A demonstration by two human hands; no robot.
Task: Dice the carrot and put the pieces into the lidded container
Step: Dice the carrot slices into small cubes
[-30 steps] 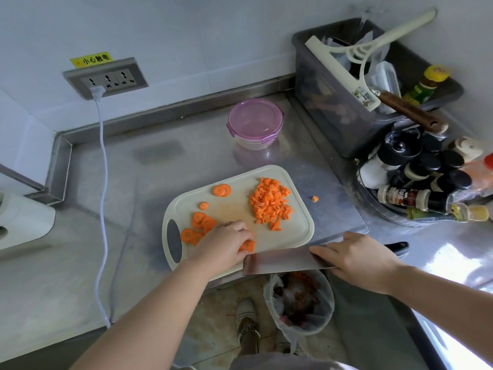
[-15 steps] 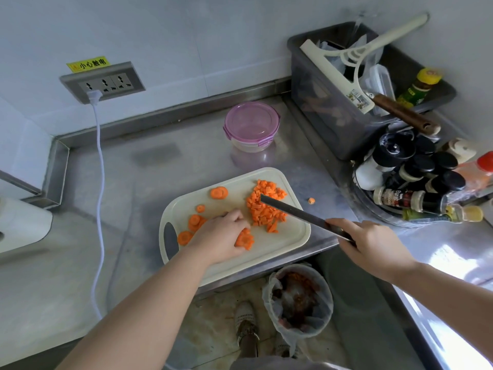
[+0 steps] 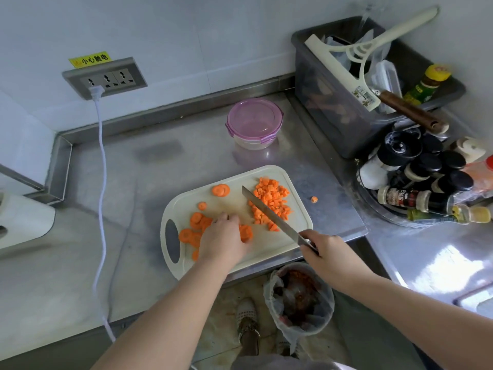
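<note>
The desk [image 3: 133, 188] carries the board [image 3: 266, 247] at its 6 o'clock edge. The container [image 3: 254, 124] stands at 12 o'clock from the board, well apart, with its lid on.

The left hand [image 3: 222, 239] has its grip curled over a few slices [image 3: 245, 232] at the board's 7 o'clock. More slices lie loose beside it toward 9 o'clock. The right hand [image 3: 328, 252] has its grip closed round the handle of the knife [image 3: 269, 212]. The blade slants toward 11 o'clock along the edge of the dice [image 3: 272, 198], heaped at 2 o'clock.

To cut well, I judge the held slices should be stacked flat. Fingertips should tuck behind the knuckles, and the blade should come square to the stack, clear of the heap. One bit [image 3: 314, 199] lies on the desk at 3 o'clock and needs collecting.

The yellow sticker [image 3: 90, 59] above the socket [image 3: 105, 78] reads 小心触电. The print on a lying bottle [image 3: 410, 198] is too small to read surely.
</note>
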